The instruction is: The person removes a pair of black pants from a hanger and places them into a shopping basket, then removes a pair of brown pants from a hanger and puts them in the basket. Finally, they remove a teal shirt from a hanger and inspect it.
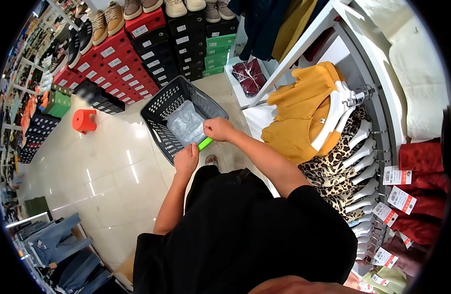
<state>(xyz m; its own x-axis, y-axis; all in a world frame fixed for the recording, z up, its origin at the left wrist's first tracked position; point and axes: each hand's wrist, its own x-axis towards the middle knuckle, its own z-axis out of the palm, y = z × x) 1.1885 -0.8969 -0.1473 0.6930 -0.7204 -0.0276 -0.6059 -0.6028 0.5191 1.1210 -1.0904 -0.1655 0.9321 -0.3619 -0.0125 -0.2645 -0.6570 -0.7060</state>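
A crumpled clear plastic bag [184,121] spreads over the inside of a dark grey shopping basket [154,131]. My left hand [187,159] is closed, its fingertips pinching the bag's near edge by the basket rim. Higher up and to the right, my right hand [219,130] is curled in a fist at the bag's right edge. Between the two hands shows the basket's bright green handle [205,143]. Both hands hang above the near side of the basket.
Stacked shoe boxes [112,61] with shoes on top stand beyond the basket. An orange-red stool [84,121] is on the tiled floor at left. Close on the right, a rail holds a mustard top [304,108] and leopard-print garments [328,171]. Folded jeans [53,240] lie at lower left.
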